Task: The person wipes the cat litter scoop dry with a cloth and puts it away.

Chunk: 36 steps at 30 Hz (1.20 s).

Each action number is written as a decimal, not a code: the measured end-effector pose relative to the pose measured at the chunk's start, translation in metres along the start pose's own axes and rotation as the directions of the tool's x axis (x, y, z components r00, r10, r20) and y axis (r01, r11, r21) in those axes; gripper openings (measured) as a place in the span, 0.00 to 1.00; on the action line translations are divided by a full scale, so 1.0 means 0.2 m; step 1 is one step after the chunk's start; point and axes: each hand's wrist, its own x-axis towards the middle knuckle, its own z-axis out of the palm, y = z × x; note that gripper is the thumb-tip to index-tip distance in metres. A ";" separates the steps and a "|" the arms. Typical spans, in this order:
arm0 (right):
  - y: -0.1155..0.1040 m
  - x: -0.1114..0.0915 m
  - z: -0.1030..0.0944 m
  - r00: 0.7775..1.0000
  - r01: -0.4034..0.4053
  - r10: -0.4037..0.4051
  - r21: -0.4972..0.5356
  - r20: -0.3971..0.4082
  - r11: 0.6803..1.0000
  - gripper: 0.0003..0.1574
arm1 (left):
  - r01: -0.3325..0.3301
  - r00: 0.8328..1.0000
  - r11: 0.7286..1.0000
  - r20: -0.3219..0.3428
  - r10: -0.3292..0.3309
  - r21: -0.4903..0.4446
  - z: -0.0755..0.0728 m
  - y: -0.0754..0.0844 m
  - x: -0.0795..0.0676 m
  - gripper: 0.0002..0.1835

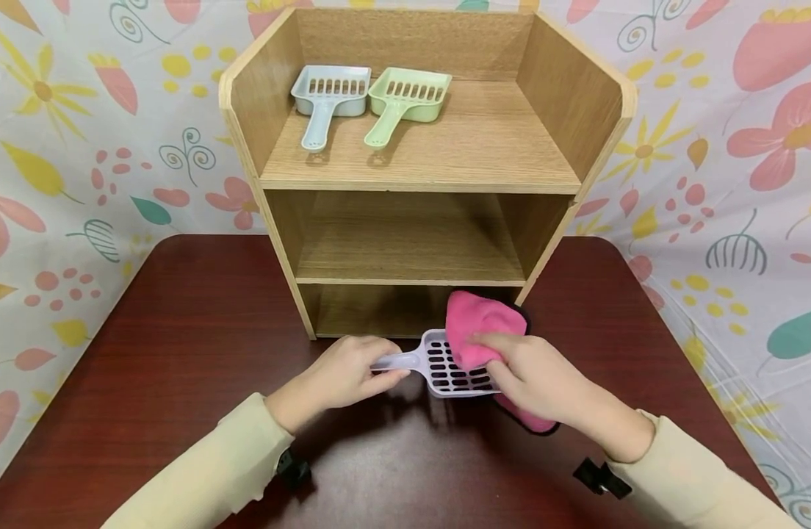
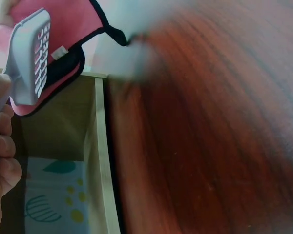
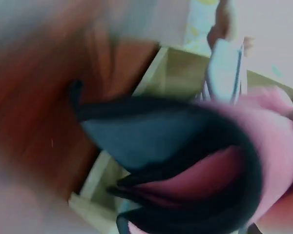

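Note:
My left hand [image 1: 346,371] grips the handle of a pale lilac slotted litter scoop [image 1: 438,378], holding it above the table in front of the shelf. In the left wrist view the scoop [image 2: 27,63] is tilted, its slots facing right. My right hand [image 1: 541,371] pinches a pink cloth [image 1: 474,316] with black edging against the scoop's far end. Part of the cloth hangs below the scoop. In the right wrist view the cloth [image 3: 268,141] is blurred and folded, and it covers much of the scoop.
A wooden shelf unit [image 1: 419,184] stands on the dark red-brown table [image 1: 200,308]. On its top board lie a light blue scoop [image 1: 322,110] and a light green scoop [image 1: 402,106], side by side at the left. A flower-patterned sheet [image 1: 101,162] hangs behind.

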 end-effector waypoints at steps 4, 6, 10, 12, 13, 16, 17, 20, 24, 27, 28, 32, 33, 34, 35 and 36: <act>-0.04 0.01 0.02 0.999 -0.032 0.034 0.110 -0.014 0.993 0.24 | -0.018 1.000 1.000 -0.015 0.018 0.005 0.00 0.01 0.02 0.12; -0.06 0.01 0.04 0.999 0.051 -0.051 0.068 0.002 0.996 0.25 | -0.028 0.999 0.999 -0.021 0.029 0.020 0.00 0.01 0.03 0.12; -0.07 -0.01 0.07 0.974 0.223 -0.222 -0.036 0.036 0.974 0.26 | -0.041 0.998 0.997 -0.034 0.043 0.060 0.01 0.02 0.03 0.12; -0.06 -0.01 0.08 0.963 0.270 -0.267 -0.072 0.044 0.960 0.27 | -0.041 0.999 0.996 -0.032 0.044 0.076 0.01 0.02 0.03 0.13; -0.05 -0.01 0.07 0.959 0.283 -0.280 -0.078 0.051 0.956 0.27 | -0.041 0.999 0.996 -0.029 0.043 0.082 0.01 0.02 0.03 0.13; -0.03 -0.01 0.06 0.952 0.304 -0.299 -0.092 0.066 0.948 0.24 | -0.041 0.999 0.995 -0.019 0.043 0.095 0.00 0.01 0.02 0.13; -0.03 -0.01 0.06 0.951 0.307 -0.301 -0.100 0.071 0.947 0.23 | -0.042 0.999 0.994 -0.018 0.044 0.099 0.00 0.01 0.02 0.13; 0.00 -0.01 0.04 0.954 0.294 -0.283 -0.131 0.097 0.947 0.21 | -0.044 0.999 0.993 -0.020 0.046 0.110 0.00 0.00 0.01 0.14; 0.02 -0.02 0.01 0.963 0.257 -0.244 -0.124 0.114 0.958 0.22 | -0.043 0.998 0.993 -0.031 0.047 0.114 0.00 0.00 0.00 0.15; 0.04 -0.03 0.01 0.972 0.222 -0.218 -0.030 0.086 0.975 0.23 | -0.039 0.998 0.993 -0.036 0.043 0.111 -0.01 0.00 0.00 0.15; 0.05 -0.03 0.01 0.974 0.214 -0.214 0.008 0.070 0.977 0.23 | -0.036 0.999 0.993 -0.037 0.040 0.110 -0.01 0.00 0.00 0.15; 0.06 -0.03 0.04 0.987 0.160 -0.161 0.113 -0.003 0.981 0.22 | -0.029 0.999 0.993 -0.031 0.033 0.113 -0.01 0.00 0.00 0.14; 0.05 -0.03 0.05 0.990 0.141 -0.139 0.130 -0.023 0.981 0.21 | -0.030 0.999 0.993 -0.028 0.034 0.115 -0.01 0.00 0.01 0.14; 0.04 -0.03 0.06 0.993 0.119 -0.114 0.145 -0.041 0.982 0.20 | -0.033 0.999 0.993 -0.025 0.036 0.117 -0.01 0.01 0.01 0.14; 0.03 -0.02 0.07 0.995 0.095 -0.087 0.155 -0.057 0.983 0.19 | -0.035 0.999 0.992 -0.022 0.038 0.120 0.00 0.01 0.01 0.14; 0.02 -0.02 0.08 0.995 0.074 -0.063 0.164 -0.072 0.984 0.19 | -0.036 0.999 0.992 -0.019 0.038 0.120 0.00 0.01 0.02 0.13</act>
